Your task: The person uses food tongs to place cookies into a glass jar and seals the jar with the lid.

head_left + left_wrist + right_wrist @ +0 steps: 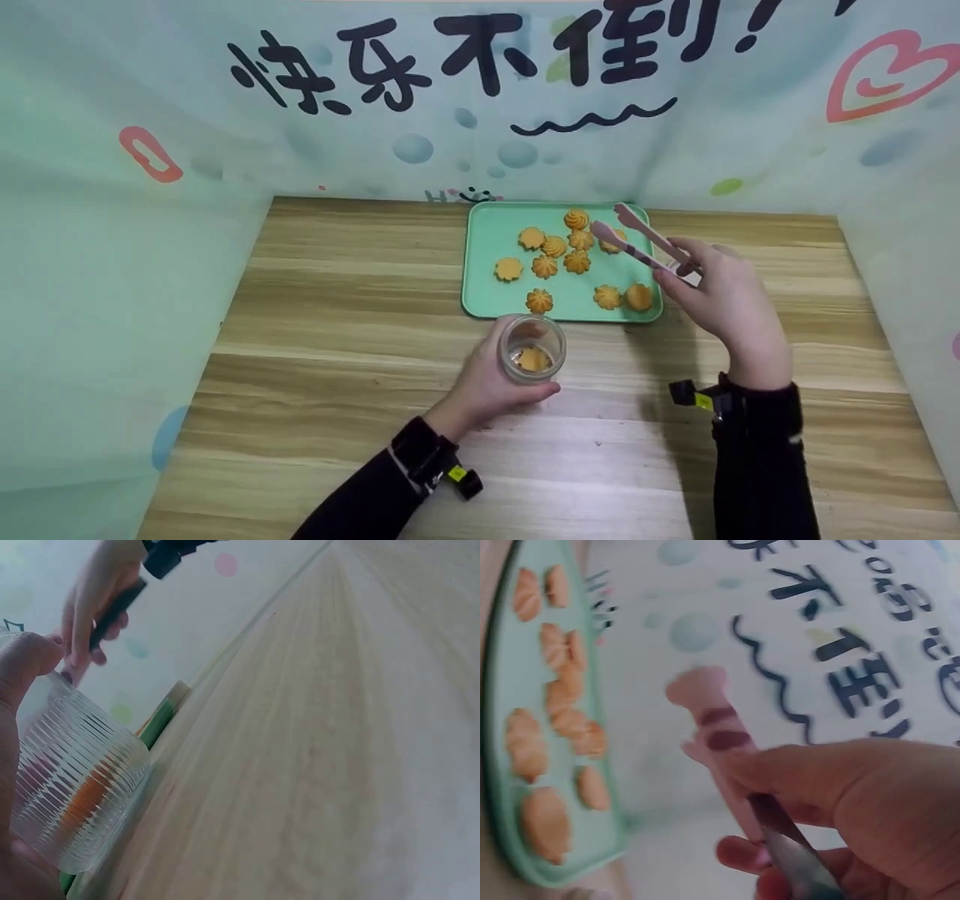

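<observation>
My left hand (487, 382) grips a clear ribbed glass jar (532, 330) just in front of the tray, its mouth facing up. One cookie (533, 359) lies at the jar's bottom; in the left wrist view it shows orange through the ribbed wall (86, 799). My right hand (724, 300) holds pink tongs (634, 238) between thumb and fingers, over the right part of the green tray (480, 300). The tong tips stand apart above a cookie (613, 241), partly covering it, with nothing between them. In the right wrist view the tongs (720, 727) point away from the hand.
Several flower-shaped cookies (577, 261) are spread over the tray, with two at its front right corner. The tray stands on a wooden table (337, 300) against a printed cloth backdrop (360, 157), and cloth also hangs at both sides.
</observation>
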`<state>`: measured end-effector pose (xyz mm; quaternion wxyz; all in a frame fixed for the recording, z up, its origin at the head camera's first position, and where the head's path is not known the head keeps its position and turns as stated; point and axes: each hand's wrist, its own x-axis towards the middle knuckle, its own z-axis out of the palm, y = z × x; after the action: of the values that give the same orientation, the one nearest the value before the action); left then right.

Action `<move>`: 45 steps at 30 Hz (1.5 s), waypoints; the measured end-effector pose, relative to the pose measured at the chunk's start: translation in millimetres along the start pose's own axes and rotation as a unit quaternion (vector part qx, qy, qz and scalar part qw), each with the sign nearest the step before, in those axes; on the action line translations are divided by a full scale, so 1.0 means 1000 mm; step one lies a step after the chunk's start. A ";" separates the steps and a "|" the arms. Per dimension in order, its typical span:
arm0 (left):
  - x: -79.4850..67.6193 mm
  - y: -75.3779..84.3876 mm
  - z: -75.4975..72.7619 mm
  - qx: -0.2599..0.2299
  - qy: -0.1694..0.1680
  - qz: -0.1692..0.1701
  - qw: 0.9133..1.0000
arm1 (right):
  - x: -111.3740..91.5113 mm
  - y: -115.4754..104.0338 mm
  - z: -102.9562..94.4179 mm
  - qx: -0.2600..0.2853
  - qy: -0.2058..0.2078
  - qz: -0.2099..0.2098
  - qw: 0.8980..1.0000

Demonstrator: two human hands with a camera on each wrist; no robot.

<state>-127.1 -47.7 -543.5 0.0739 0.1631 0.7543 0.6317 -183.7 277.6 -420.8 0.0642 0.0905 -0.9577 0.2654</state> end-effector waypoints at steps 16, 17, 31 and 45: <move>0.001 0.000 0.001 -0.005 -0.003 0.001 1.000 | 0.015 0.022 0.040 0.002 -0.018 0.085 0.996; 0.000 0.000 0.001 -0.005 -0.003 0.000 1.000 | 0.015 0.022 0.041 0.001 -0.025 0.092 0.995; 0.000 -0.001 0.001 -0.004 -0.002 0.002 1.000 | 0.016 0.025 0.042 -0.007 -0.058 0.127 0.990; 0.000 -0.001 -0.001 -0.002 -0.002 0.003 1.000 | 0.020 0.025 0.045 0.002 -0.058 0.113 0.992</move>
<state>-127.9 -49.2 -544.0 0.0733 0.1664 0.7526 0.6329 -212.1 272.6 -468.0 -0.0222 -0.0030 -0.9634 0.2670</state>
